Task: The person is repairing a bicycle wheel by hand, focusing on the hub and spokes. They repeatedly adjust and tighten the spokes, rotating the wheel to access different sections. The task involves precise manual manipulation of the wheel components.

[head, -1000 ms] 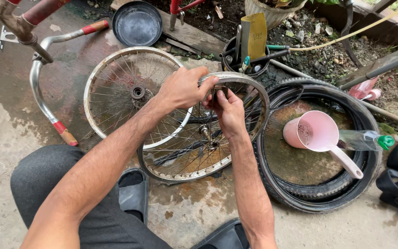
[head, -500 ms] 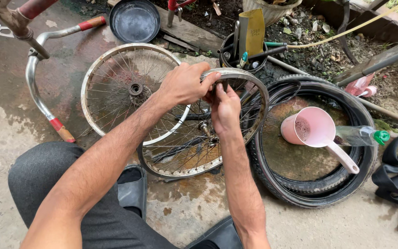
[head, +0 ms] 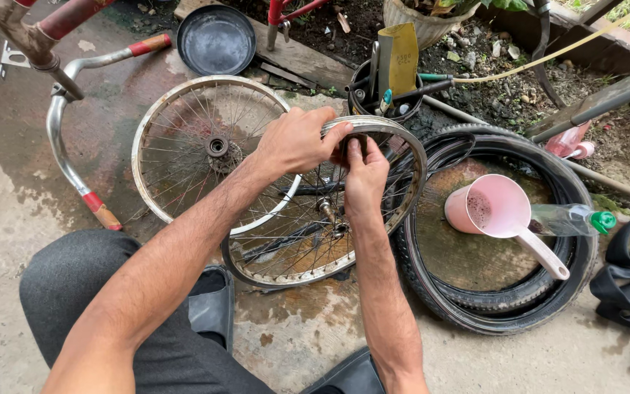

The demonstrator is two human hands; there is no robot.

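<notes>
**Both hands work the top of a bare bicycle rim**

A spoked bicycle rim [head: 322, 241] stands tilted at the centre of the frame, its lower edge on the wet concrete floor [head: 9, 219] and its top edge raised toward the person, which brings the rim channel within easy reach. The left hand [head: 297, 138] is clenched over the top of the rim from the left, apparently steadying it. The right hand [head: 362, 175] rises from below, its fingers [head: 351, 149] pressed against the inside of the same upper edge, just beside the left hand; whether they pinch something thin there cannot be told.

A second spoked wheel [head: 205, 146] lies flat behind, to the left, partly overlapped by the held rim. To the right a black tyre [head: 497, 306] lies on the floor, ringing a puddle of water; a pink scoop [head: 501, 211] sits inside it, with a clear bottle with a green cap [head: 570, 219] next to it. A dark round pan [head: 216, 40] rests at the upper left, near a chrome handlebar [head: 63, 146].
</notes>
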